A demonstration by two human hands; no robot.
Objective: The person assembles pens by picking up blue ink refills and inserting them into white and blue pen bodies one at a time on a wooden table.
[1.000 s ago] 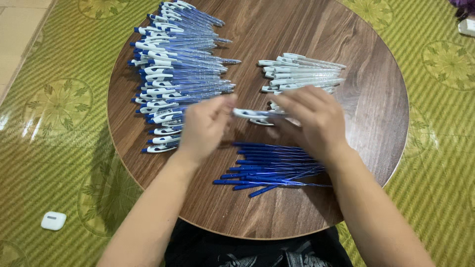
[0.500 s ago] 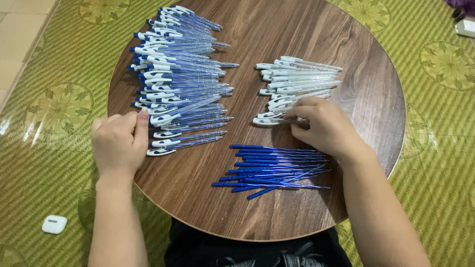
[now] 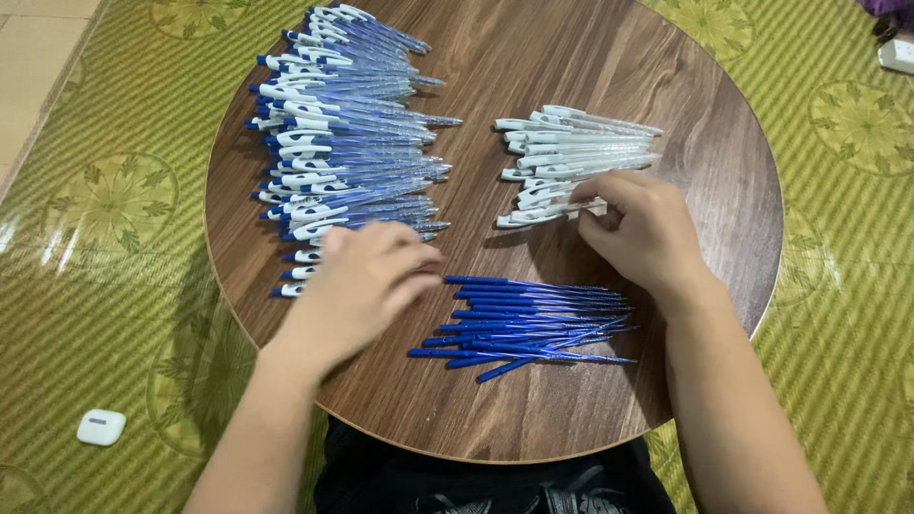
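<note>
The left hand (image 3: pixel 367 276) has moved inward, palm-down and loosely curled beside the blue refills (image 3: pixel 528 319); its grasp is unclear.

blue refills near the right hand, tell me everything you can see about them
The blue refills are thin, straight, plastic-looking tubes in one shade of blue, lying flat in a loose bundle on the wooden round table. Most run left to right; a few at the front cross at a slant. The left hand lies beside their left ends, the right hand just above; neither clearly touches them.
</note>
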